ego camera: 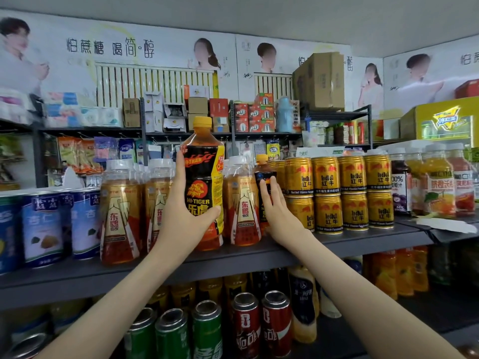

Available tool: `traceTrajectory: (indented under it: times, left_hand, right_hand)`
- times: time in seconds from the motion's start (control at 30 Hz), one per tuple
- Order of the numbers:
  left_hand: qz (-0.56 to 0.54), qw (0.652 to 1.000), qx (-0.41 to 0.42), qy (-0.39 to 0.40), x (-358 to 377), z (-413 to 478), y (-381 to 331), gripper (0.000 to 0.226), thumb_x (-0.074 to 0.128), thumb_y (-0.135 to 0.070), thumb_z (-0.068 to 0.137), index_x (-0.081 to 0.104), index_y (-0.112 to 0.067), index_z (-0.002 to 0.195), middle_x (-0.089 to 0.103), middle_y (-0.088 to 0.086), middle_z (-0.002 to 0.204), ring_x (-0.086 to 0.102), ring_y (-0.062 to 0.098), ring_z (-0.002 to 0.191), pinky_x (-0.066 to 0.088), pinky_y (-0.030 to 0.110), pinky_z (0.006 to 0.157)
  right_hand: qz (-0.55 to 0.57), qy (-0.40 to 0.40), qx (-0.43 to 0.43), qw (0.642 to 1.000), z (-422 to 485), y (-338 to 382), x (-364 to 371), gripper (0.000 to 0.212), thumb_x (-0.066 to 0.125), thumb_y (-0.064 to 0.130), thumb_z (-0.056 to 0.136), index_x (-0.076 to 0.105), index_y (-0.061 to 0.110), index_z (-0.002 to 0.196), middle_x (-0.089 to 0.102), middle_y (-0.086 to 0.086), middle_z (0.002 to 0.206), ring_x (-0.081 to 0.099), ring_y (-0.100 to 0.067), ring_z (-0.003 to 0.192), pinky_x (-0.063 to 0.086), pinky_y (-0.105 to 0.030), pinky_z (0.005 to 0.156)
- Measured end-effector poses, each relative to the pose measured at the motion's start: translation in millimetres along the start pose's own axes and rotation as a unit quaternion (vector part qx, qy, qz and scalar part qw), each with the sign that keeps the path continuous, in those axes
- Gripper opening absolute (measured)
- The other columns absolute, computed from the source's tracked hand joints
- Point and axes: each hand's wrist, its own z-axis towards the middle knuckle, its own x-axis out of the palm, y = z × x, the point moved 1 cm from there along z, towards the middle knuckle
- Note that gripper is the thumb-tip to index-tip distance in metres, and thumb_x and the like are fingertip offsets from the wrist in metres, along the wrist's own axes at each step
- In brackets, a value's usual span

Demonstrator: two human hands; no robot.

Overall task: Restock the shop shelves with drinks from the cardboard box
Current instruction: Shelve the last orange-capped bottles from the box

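shop shelving is filling the whole view, w/ the grey shelf point(337, 246) running just under both hands. stock is standing on it in rows: amber white-capped bottles point(119, 211) to the left of the left hand and one more btwn the hands, gold cans point(352, 193) sitting two high just right of the right hand.

the left hand point(181, 211) is gripping the hi-tiger bottle point(203, 177) round its lower half, thumb crossing the front of the label. it's holding the bottle in front of the row. can't tell if the base is touching the shelf. the right hand point(277, 211) is reaching in w/ fingers straight, fingertips resting on a small dark bottle point(264, 174) that is standing btwn an amber bottle and the cans, holding nothing.

step in hand, prob: making a slot, then seating the big bottle. i'm thinking the right hand should be pushing the small one straight back, not sideways, since the cans are sitting tight beside it. the left should be bringing the base down flat first, then sliding in, gripping low so it isn't tipping into the neighbours.

the bottle's long axis is running vertical, approx upright, its yellow cap point(203, 122) pointing up and its label facing out toward the person, which is how it should be going in.
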Motion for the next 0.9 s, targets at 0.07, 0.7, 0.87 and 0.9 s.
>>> traceTrajectory:
  times: [0.07,0.7,0.87,0.9]
  left_hand:
    - [-0.001,1.000,0.000,-0.005,-1,1,1,0.113,0.074,-0.005,0.079,-0.002,-0.062,0.140,0.030,-0.019,0.151,0.038,0.006,0.135,0.036,0.048,0.110]
    - [0.007,0.998,0.033,0.062,66,-6,-11,0.111,0.074,-0.014,0.080,-0.007,-0.047,0.148,0.041,-0.012,0.141,0.043,0.004,0.127,0.043,0.021,0.097]
    - [0.045,0.984,0.049,0.165,92,2,-14,0.115,0.072,-0.028,0.082,-0.023,-0.048,0.143,0.021,-0.002,0.154,0.024,0.011,0.139,0.029,0.027,0.108]
    - [0.102,0.976,0.064,0.182,93,6,-12,0.111,0.069,-0.039,0.083,-0.025,-0.045,0.143,0.017,0.000,0.156,0.019,0.014,0.141,0.027,0.032,0.112]
  right_hand:
    - [-0.011,0.007,0.012,1.000,5,1,4,0.104,0.059,-0.006,0.086,-0.022,0.013,0.148,-0.028,-0.013,0.155,-0.015,-0.027,0.147,0.037,-0.032,0.109]
    - [0.458,-0.072,-0.005,0.886,-48,43,-79,0.085,0.073,0.030,0.083,0.015,0.034,0.146,0.050,0.017,0.118,0.060,0.000,0.098,0.052,-0.015,0.077]
    - [0.454,-0.107,0.060,0.883,-54,18,-79,0.086,0.069,0.022,0.087,0.014,0.038,0.151,0.055,0.022,0.109,0.062,-0.004,0.099,0.055,-0.021,0.080]
    - [0.456,-0.106,0.076,0.880,-55,12,-76,0.087,0.069,0.022,0.087,0.012,0.039,0.151,0.055,0.022,0.112,0.063,-0.005,0.100,0.056,-0.025,0.082]
